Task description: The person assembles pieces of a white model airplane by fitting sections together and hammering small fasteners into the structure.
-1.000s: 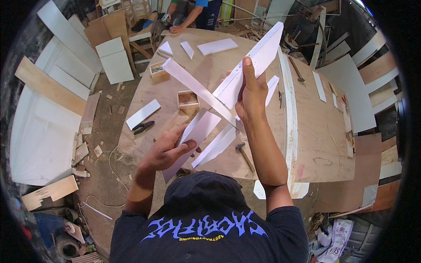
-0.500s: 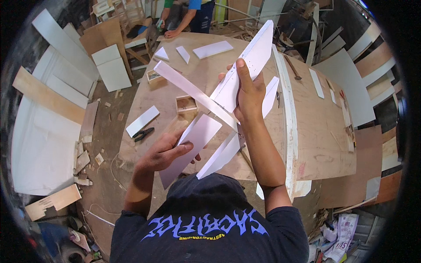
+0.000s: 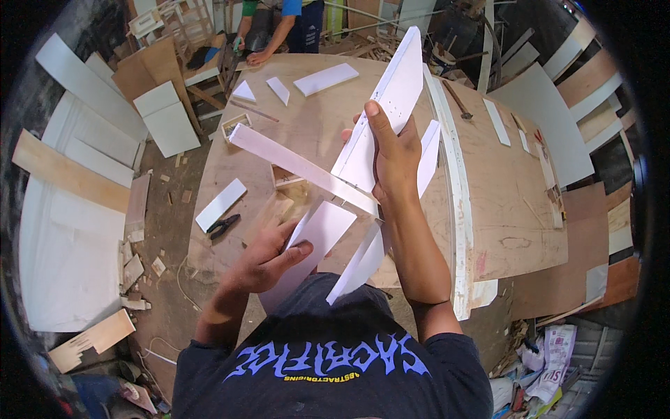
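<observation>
Held above the table is a frame of white boards. My right hand [image 3: 396, 155] is closed around the upper white board [image 3: 399, 87], its thumb on the face near small dark holes. A narrow white strip [image 3: 296, 165] crosses the middle of the frame. Below the strip, my left hand [image 3: 267, 262] grips the lower white board [image 3: 322, 234], thumb on the face and fingers mostly hidden behind. Two more pieces show on the far side: a white lower slat [image 3: 361, 267] and a white upper slat [image 3: 429, 157], partly covered by my right hand and forearm.
On the plywood table [image 3: 502, 237] lie black-handled pliers [image 3: 223, 226], a white block [image 3: 221, 204], small wooden boxes [image 3: 287, 176], white offcuts [image 3: 326, 79] and a hammer [image 3: 458, 100]. A long white rail [image 3: 450, 202] runs along the right. Another person's hand [image 3: 258, 58] rests at the far edge.
The frame has turned slightly, its lower slat swinging nearer and the strip's left end dropping. Both hands keep their grip. The view has shifted a little.
</observation>
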`<state>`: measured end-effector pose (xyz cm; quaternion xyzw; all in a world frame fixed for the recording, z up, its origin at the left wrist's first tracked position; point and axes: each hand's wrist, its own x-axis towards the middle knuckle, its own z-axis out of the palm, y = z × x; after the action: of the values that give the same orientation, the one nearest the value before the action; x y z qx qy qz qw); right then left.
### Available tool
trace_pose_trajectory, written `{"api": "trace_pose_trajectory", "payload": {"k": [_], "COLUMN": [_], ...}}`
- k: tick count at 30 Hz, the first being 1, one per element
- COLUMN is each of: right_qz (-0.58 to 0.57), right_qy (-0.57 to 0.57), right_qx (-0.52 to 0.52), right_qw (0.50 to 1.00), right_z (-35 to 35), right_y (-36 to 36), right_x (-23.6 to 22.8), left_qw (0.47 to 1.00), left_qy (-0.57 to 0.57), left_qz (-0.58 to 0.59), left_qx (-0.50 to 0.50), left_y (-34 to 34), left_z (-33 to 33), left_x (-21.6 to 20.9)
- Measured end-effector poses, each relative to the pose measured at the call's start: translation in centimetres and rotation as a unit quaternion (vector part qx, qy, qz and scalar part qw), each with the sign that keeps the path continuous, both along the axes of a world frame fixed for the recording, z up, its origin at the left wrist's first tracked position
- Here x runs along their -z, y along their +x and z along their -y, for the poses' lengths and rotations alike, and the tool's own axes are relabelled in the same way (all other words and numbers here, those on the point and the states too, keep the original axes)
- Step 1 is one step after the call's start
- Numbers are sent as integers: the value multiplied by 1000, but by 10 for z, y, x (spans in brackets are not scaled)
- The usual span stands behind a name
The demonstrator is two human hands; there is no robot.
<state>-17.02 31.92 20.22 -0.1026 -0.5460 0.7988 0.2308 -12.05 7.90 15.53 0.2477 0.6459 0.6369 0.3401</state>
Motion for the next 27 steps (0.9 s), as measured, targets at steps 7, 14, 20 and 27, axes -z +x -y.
{"api": "trace_pose_trajectory", "payload": {"k": [7, 14, 20, 27], "right_qz": [-6, 36, 8, 30], "right_qy": [-4, 4, 7, 10], "right_qx": [-13, -6, 28, -13], "right_qw": [1000, 999, 1000, 999], "right_z": [3, 3, 7, 4], "right_y": [1, 7, 12, 17], "right_x": [5, 7, 13, 7], "left_qw": [998, 999, 997, 998], "left_qy": [13, -18, -51, -29], "left_qz": [54, 15, -21, -13], "left_qx": [-32, -30, -56, -62], "left_y": [8, 14, 19, 23], "left_z": [0, -4, -5, -6], "left_x": [15, 9, 14, 21]}}
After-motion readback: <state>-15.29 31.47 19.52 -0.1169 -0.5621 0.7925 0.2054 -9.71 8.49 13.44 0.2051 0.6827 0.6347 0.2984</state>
